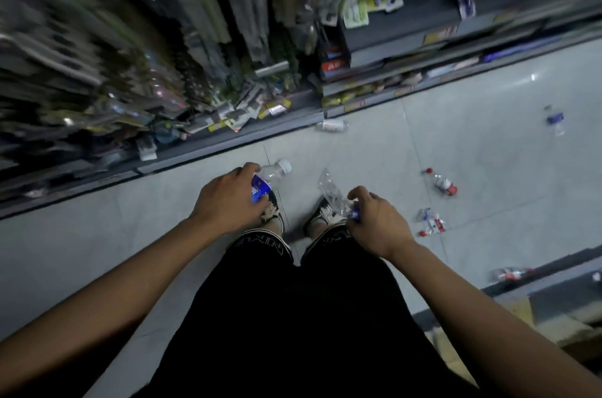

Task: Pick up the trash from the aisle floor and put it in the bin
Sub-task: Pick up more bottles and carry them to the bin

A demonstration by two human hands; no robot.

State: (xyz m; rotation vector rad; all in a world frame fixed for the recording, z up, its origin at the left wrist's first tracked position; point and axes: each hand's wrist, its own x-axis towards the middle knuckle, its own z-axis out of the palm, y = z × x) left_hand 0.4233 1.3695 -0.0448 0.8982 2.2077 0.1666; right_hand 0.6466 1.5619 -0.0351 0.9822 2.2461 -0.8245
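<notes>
Head view, left hand (228, 202) gripping bottle (272, 176), right hand (378, 221) gripping crumpled bottle (334, 195)

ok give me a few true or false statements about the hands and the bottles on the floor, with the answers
1. The left hand holds a bottle with a blue label. True.
2. The right hand holds nothing. False: it grips a crumpled clear bottle.
3. Bottles with red caps lie on the floor to the person's right. True: one red-cap bottle and a crushed bottle lie there.
4. All the trash is picked up. False: several bottles lie on the floor, including one by the shelf base.
5. A bin stands between the feet. False: no bin is in view.
</notes>
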